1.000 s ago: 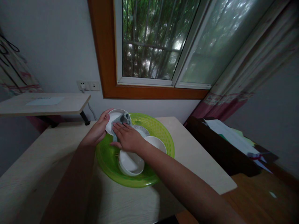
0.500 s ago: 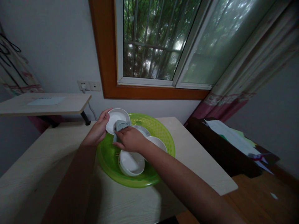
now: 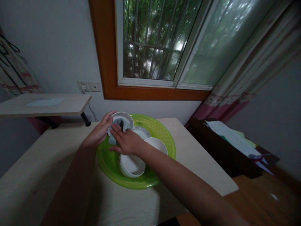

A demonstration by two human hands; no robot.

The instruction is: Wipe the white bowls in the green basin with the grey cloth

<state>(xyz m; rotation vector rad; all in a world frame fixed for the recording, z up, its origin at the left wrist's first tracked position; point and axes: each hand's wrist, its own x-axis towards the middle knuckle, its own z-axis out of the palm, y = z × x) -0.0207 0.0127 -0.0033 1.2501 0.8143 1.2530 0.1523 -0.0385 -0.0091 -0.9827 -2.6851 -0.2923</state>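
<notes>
My left hand (image 3: pixel 101 131) grips a small white plate (image 3: pixel 127 117) by its left edge, tilted above the left part of a green plastic basin (image 3: pixel 168 125). With fingers stretched out, my right hand (image 3: pixel 129 142) presses a grey-green cloth (image 3: pixel 113 140) against the plate's inner face. Part of the cloth is hidden under those fingers. Inside the basin, a white bowl (image 3: pixel 133 168) lies tilted at the front and another white bowl (image 3: pixel 158 144) sits to the right, partly behind my right forearm. Behind them is a pale dish (image 3: pixel 144 133).
The basin stands on a light wooden table (image 3: pixel 197 157). A raised shelf (image 3: pixel 68 108) with a paper sheet is at the left. A wall socket (image 3: pixel 89 86) and a window (image 3: pixel 160 40) are behind. Papers (image 3: pixel 232 138) lie on dark furniture at the right.
My right hand has slid the cloth lower and further left across the plate, and its fingers have spread flatter. The plate has shifted slightly right and tilted.
</notes>
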